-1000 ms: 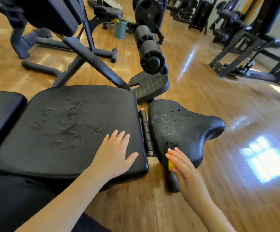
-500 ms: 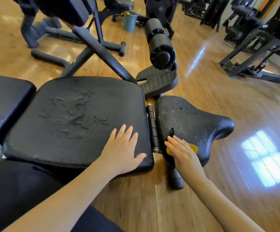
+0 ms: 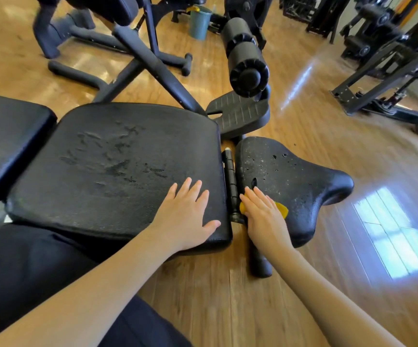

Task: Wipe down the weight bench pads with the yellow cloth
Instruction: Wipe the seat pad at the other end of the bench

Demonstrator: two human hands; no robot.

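The black weight bench lies across the view. Its big worn middle pad (image 3: 112, 161) has cracked patches. A smaller saddle-shaped seat pad (image 3: 300, 181), pitted with holes, sits to its right past a hinge. My left hand (image 3: 187, 211) rests flat with spread fingers on the near right corner of the middle pad. My right hand (image 3: 265, 214) presses the yellow cloth (image 3: 281, 209) flat onto the near left part of the seat pad. Only the cloth's edges show beside my fingers. A third pad (image 3: 7, 136) is at the far left.
A foam roller (image 3: 245, 56) and ribbed footplate (image 3: 240, 113) stand just behind the seat pad. The bench's frame legs (image 3: 137, 58) cross the wooden floor behind. A teal bucket (image 3: 199, 22) is farther back. Other gym machines (image 3: 388, 58) fill the right rear. My dark-clothed lap (image 3: 27, 271) is at bottom left.
My right hand slid the cloth up from the seat pad's near edge onto its top surface. The left hand kept its place on the middle pad. The view shifted slightly.
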